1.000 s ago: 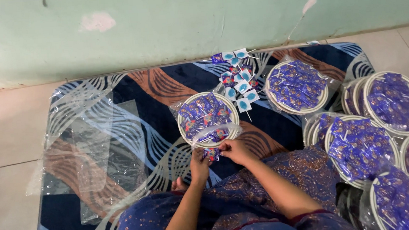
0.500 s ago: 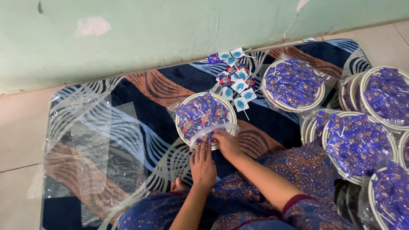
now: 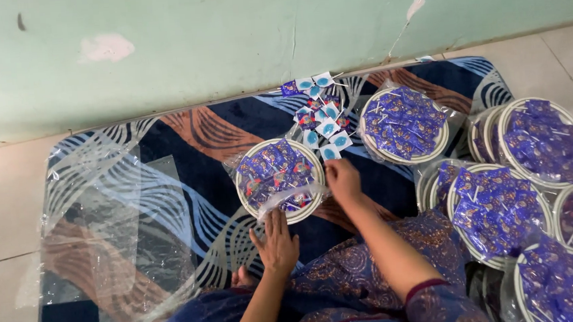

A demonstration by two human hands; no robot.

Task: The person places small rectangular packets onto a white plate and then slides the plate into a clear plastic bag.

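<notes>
2 hands at work: my left hand [image 3: 277, 243] lies flat, fingers spread, at the near rim of a bagged plate of purple candies [image 3: 275, 176] on the mat [image 3: 185, 148] — my right hand [image 3: 343, 179] reaches for the loose lollipops [image 3: 320, 115], fingers curled, grip unclear. Several filled plates [image 3: 501, 203] sit wrapped to my right, so I judge much done — loose pieces and empty bags [image 3: 102, 214] remain.

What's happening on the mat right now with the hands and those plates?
A person sits at a patterned mat by the wall. The left hand rests flat at the near edge of a plate of purple-wrapped lollipops lying in a clear bag. The right hand reaches to a loose pile of lollipops just beyond. More bagged plates are stacked on the right, and empty clear bags lie left.
</notes>
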